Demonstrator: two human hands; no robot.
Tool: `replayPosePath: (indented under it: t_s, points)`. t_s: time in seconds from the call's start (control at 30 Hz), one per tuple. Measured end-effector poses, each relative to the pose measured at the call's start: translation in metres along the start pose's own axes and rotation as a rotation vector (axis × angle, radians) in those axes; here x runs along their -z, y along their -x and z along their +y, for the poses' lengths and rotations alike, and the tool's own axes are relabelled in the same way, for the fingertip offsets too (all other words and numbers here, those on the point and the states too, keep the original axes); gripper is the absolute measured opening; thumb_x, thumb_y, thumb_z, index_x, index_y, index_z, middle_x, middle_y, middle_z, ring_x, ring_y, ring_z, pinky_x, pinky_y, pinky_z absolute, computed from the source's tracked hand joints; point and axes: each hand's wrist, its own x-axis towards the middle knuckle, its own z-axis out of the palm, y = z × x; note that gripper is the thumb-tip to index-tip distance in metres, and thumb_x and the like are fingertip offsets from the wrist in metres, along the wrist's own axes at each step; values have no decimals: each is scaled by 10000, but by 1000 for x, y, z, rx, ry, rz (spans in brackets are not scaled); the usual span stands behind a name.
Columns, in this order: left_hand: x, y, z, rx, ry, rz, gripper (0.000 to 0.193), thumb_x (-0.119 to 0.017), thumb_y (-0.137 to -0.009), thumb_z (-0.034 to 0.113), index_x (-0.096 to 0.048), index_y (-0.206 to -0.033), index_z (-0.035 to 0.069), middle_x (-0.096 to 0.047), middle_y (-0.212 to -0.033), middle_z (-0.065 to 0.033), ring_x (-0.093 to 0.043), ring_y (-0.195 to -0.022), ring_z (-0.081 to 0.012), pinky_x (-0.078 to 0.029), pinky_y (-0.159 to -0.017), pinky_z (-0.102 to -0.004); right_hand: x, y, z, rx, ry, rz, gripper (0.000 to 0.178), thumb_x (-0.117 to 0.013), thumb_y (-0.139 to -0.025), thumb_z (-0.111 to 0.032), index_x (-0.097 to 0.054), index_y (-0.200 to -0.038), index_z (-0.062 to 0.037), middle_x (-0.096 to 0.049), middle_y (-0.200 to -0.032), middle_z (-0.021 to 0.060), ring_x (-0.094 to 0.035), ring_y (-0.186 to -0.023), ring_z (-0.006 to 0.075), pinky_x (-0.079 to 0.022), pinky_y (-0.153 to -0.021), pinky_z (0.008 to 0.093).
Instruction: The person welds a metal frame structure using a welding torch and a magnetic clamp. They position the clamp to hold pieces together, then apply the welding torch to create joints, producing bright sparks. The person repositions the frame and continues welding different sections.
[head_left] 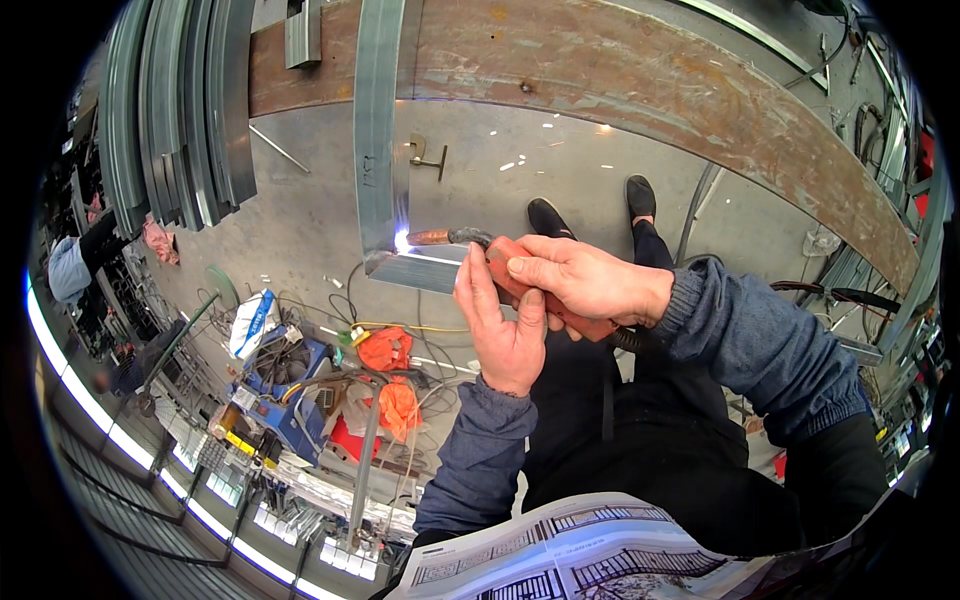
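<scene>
A red-handled welding torch (503, 260) slants, its dark neck (470, 237) bending leftward into a copper nozzle (430, 237) tipped with blue-white glare. The tip is at the corner where a long grey metal bar (377, 150) (dark marks run along its face) meets a shorter grey bar (425, 274).

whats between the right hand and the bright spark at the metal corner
The front of the torch's red handle, then its black neck and copper nozzle, as the head view shows; the left hand's fingers lie beside the handle.
</scene>
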Motion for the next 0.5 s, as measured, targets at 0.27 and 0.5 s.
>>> replayPosePath:
  t_s: [0.27, 0.5]
  points:
    - [1, 0, 1, 21, 20, -8, 806, -674, -1126, 367, -304, -1730, -19, -428, -1625, -212, -487, -1496, -339, -401, -1243, -448, -3, 4, -8, 0, 14, 11, 449, -448, -1197, -432, -548, -1356, -24, -616, -948, 69, -597, -669, 130, -519, -492, 295]
    - [0, -1, 3, 62, 52, -12, 828, -694, -1112, 379, -308, -1724, -25, -391, -1653, -252, -446, -1516, -381, -372, -1259, -474, -2, -3, 2, 15, 16, 14, 466, -447, -1199, -430, -537, -1377, -10, -616, -918, 68, -589, -641, 137, -516, -485, 302]
